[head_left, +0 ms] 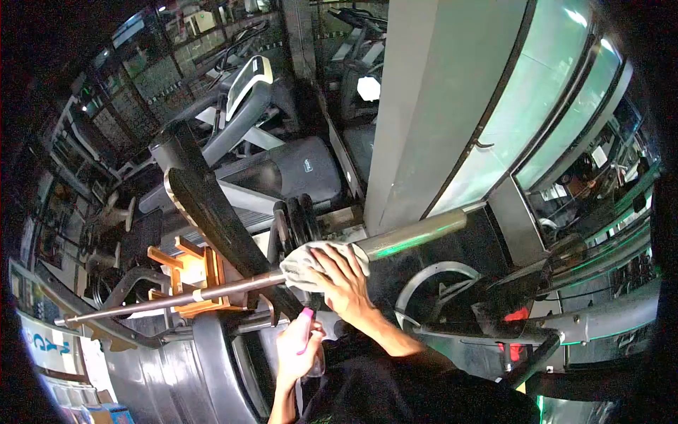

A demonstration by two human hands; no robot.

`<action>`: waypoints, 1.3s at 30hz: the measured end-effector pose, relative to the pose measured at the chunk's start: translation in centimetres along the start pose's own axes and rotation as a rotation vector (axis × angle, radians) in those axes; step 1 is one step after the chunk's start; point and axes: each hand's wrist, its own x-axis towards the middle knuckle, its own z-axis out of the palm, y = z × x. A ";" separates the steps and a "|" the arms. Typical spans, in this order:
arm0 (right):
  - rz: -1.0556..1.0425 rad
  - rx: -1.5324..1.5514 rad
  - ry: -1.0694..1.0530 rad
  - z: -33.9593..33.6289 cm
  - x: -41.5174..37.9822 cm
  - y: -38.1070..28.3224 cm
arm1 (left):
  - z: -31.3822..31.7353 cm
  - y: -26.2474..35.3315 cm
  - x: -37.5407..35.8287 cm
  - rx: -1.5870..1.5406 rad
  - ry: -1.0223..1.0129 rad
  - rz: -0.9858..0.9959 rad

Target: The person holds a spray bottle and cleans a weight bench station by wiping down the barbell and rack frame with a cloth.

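Observation:
A pale cloth lies over the barbell where its thin shaft meets the thick metal sleeve. My right hand presses flat on this cloth, fingers spread. Lower down, my left hand grips a spray bottle with a pink top; the bottle's body is partly hidden behind the hand. The bar rests across a dark upright of the rack, left of the cloth.
A padded bench stands at lower left, with a wooden stool beyond the bar. A treadmill is behind. A grey pillar rises at centre. Metal frame tubes extend at right.

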 end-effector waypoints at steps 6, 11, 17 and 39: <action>0.087 -0.090 0.163 -0.2 -3.3 4.7 | -0.6 -0.3 -1.0 -0.060 0.042 -0.094; 0.410 -0.326 0.480 -5.9 -5.5 13.0 | -0.5 0.0 -1.7 0.056 0.053 -0.058; 0.353 -0.119 0.335 -2.4 -3.1 8.5 | -0.2 -0.1 -1.1 0.125 0.003 -0.002; 0.414 -0.337 0.274 -8.2 -2.2 13.1 | 1.8 -1.0 -1.5 0.140 0.031 0.124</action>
